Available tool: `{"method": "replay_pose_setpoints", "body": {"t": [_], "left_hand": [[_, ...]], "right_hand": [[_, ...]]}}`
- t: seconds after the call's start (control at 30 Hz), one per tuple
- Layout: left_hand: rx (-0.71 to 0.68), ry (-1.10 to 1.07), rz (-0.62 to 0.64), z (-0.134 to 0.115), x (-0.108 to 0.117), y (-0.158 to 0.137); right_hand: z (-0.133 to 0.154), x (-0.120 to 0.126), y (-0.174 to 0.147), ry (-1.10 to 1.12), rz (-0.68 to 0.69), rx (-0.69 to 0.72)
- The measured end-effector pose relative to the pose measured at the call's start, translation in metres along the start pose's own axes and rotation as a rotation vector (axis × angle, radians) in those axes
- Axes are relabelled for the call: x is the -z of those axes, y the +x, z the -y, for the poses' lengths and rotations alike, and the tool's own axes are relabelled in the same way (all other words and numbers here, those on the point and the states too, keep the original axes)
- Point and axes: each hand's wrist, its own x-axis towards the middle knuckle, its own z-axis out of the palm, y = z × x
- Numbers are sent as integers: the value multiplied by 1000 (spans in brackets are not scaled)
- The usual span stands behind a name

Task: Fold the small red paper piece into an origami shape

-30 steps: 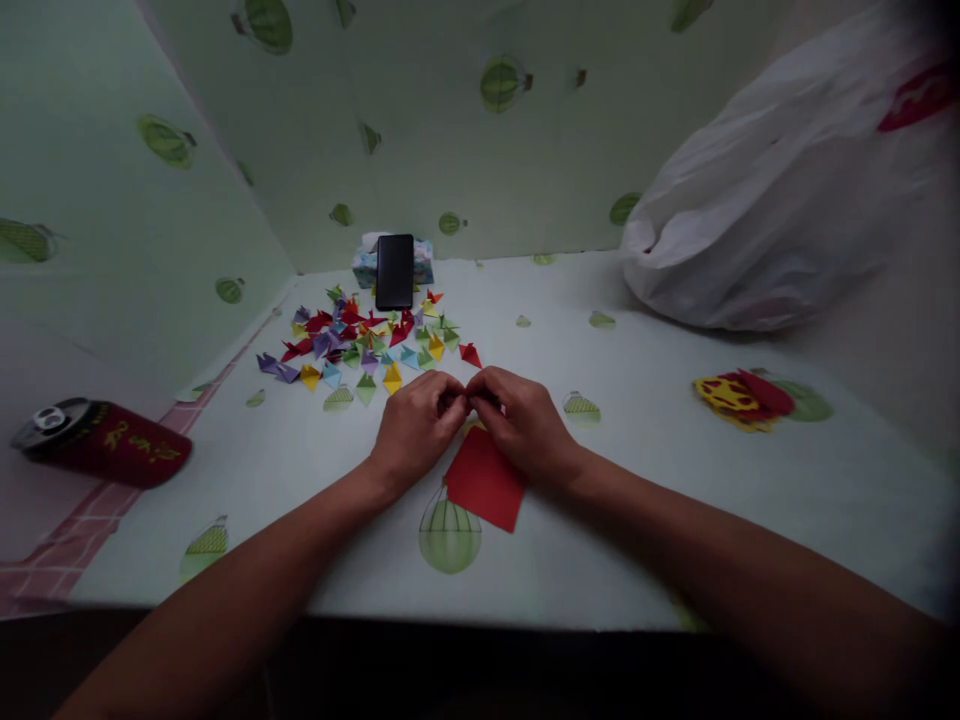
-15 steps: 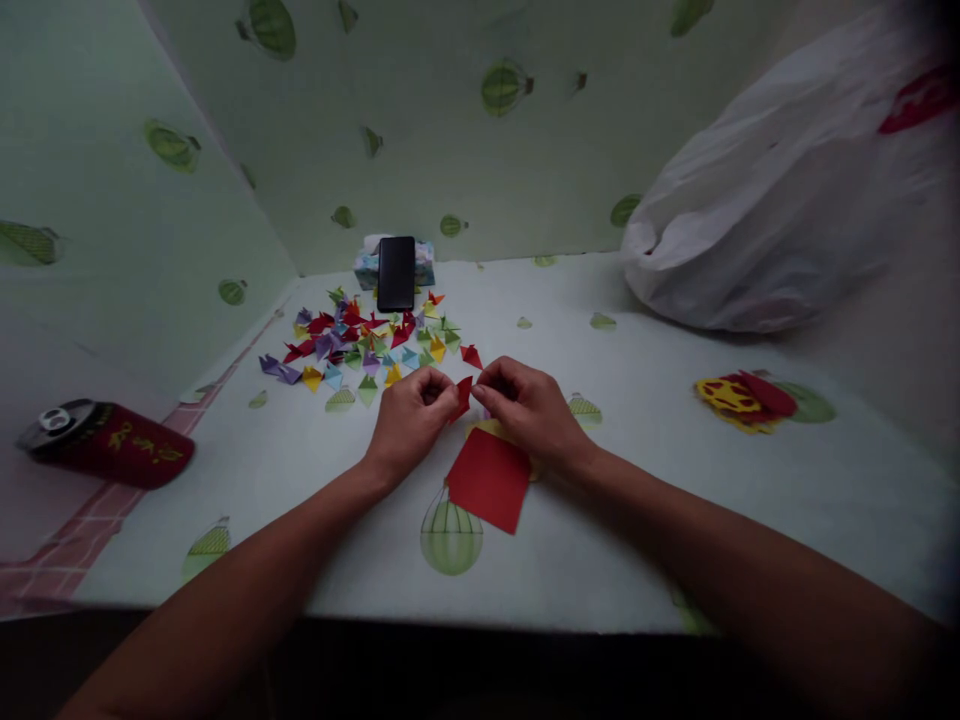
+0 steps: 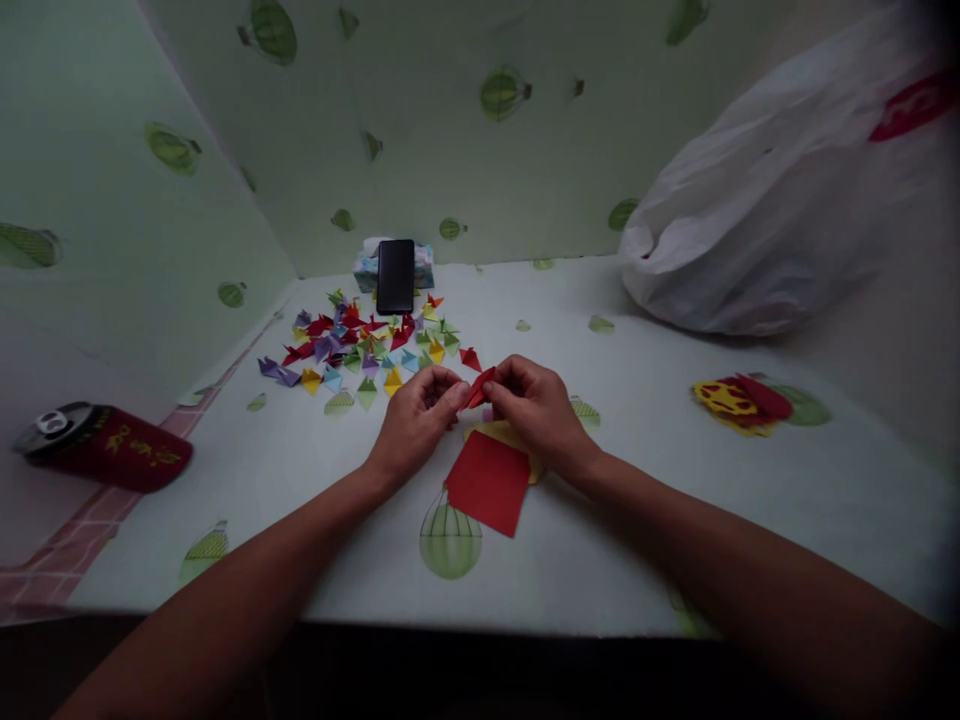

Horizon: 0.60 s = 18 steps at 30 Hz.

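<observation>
A small folded piece of red paper (image 3: 478, 389) is pinched between my two hands above the table. My left hand (image 3: 424, 415) grips its left end between thumb and fingers. On its right end, my right hand (image 3: 536, 408) has a thumb and finger closed. Just below the hands lies a square sheet of red paper (image 3: 489, 482), partly over a yellow sheet (image 3: 501, 432) that my right hand half hides. Beyond my left hand spreads a pile of small folded paper cranes (image 3: 367, 345) in many colours, with one red crane (image 3: 470, 359) at its right edge.
A black phone (image 3: 395, 277) leans against a tissue box (image 3: 365, 272) behind the pile. A red drink can (image 3: 112, 445) stands at the left. At the right are a white plastic bag (image 3: 750, 220) and yellow and red cut-outs (image 3: 731, 400).
My right hand has closed on the right end of the red folded paper, which only my left hand clearly held before. The paper has tilted and shifted slightly right.
</observation>
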Motion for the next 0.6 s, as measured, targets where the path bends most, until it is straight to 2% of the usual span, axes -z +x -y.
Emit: {"method": "replay_pose_setpoints", "body": {"t": [0.17, 0.33, 0.6], "left_hand": [[17, 21, 20, 0, -5, -5], [-46, 43, -45, 3, -6, -6], [-124, 93, -114, 3, -4, -6]], "right_hand": [[5, -1, -3, 140, -75, -55], [10, -6, -9, 271, -17, -87], [10, -9, -13, 300, 66, -153]]}}
